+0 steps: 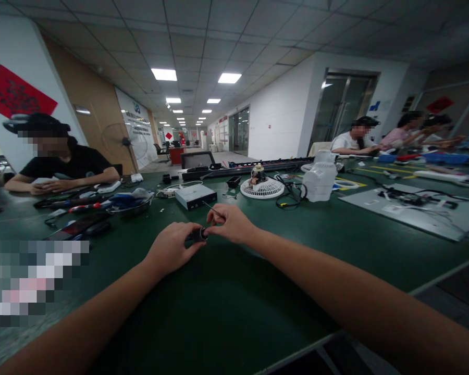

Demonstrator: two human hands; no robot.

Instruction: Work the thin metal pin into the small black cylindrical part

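While both hands meet low over the green table (219,307), they grip one small dark part (199,234) between them.
Held above the table on the near side of the grey box (196,197), the part is clamped at one end by the curled fingers of the left hand (171,251) and pinched at the other by the closed fingertips of the right hand (231,224). A thin rod (212,208) slants from those fingertips toward the box; whether it joins the part I cannot tell. Right of the box lie a white fan grille (262,189) and a white housing (319,181); left of the box, a seated person (62,164) leans over scattered tools.
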